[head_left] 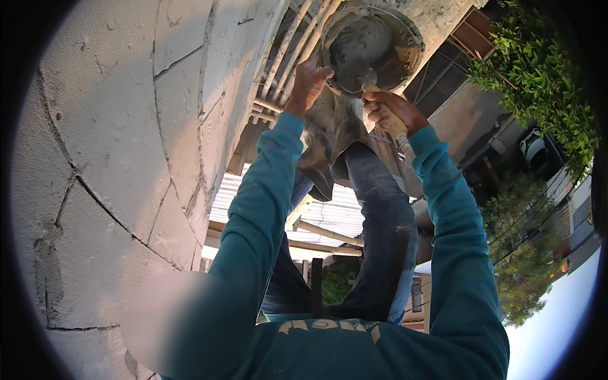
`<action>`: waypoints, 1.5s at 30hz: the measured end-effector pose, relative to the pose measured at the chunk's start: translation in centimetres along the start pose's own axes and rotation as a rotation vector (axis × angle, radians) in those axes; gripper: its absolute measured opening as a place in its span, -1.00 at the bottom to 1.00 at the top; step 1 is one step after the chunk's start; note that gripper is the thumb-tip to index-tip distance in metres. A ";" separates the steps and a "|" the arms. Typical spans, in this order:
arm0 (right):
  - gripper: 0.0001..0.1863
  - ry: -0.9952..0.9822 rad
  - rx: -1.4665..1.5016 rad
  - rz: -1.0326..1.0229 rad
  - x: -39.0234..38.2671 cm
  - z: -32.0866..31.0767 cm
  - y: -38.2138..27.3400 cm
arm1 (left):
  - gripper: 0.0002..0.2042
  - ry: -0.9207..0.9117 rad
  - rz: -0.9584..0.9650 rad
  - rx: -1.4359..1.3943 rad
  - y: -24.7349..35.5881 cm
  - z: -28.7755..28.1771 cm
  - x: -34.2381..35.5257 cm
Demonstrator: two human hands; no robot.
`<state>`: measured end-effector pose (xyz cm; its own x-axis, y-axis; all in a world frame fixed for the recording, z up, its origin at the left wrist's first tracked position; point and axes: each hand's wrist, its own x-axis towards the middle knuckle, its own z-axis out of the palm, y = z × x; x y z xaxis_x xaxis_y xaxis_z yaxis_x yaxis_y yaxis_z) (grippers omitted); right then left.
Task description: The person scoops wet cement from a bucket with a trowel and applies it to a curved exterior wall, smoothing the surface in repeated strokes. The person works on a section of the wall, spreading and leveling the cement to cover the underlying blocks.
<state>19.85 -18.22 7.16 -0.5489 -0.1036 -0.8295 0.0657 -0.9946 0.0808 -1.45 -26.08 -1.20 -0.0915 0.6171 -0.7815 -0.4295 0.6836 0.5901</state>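
A round bucket at the top centre holds wet grey mortar. My left hand is closed on the bucket's left rim. My right hand grips the light wooden handle of a trowel, whose mortar-coated blade reaches into the near side of the bucket. Below the bucket are my dusty dark boots and jean-clad legs.
A cracked, rough block wall fills the left. Bamboo poles run beside the bucket, with more crossing below my legs over corrugated sheeting. Leafy trees, a lower paved area and a parked vehicle lie at the right, below the height.
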 end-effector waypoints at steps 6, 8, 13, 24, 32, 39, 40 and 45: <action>-0.78 -0.117 -0.020 -0.050 1.8 -0.4 -2.7 | -0.59 -0.030 -0.063 -0.016 2.6 0.1 0.8; -0.72 -0.004 -0.242 -0.082 0.9 -0.9 -3.1 | -0.54 -0.028 -0.019 -0.017 2.6 0.1 1.1; -0.62 0.538 -1.398 -0.385 -4.9 -2.0 -5.2 | -0.53 0.036 0.109 0.110 1.9 -0.8 3.2; -0.65 0.665 -2.158 -0.409 -1.9 3.5 -13.2 | -0.38 0.417 0.513 0.614 6.2 4.5 6.8; -0.64 0.415 -2.381 -0.315 -0.6 3.1 -7.4 | -0.37 0.366 0.503 0.613 5.8 4.2 6.8; -0.62 0.519 -2.279 -0.335 -7.1 -0.8 -11.3 | -0.21 0.112 0.287 0.237 5.1 2.5 6.0; -0.59 0.615 -2.197 -0.366 -7.1 -1.1 -11.4 | -0.19 0.096 0.290 0.221 5.1 2.3 6.4; -0.46 0.628 -1.960 -0.294 -1.0 -5.6 -10.4 | -0.32 0.014 0.454 0.324 5.5 3.6 7.3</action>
<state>24.37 -7.69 4.00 -0.4393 0.4579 -0.7729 0.8807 0.3893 -0.2700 -1.26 -16.39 -2.88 -0.2154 0.8739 -0.4358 -0.0465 0.4366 0.8984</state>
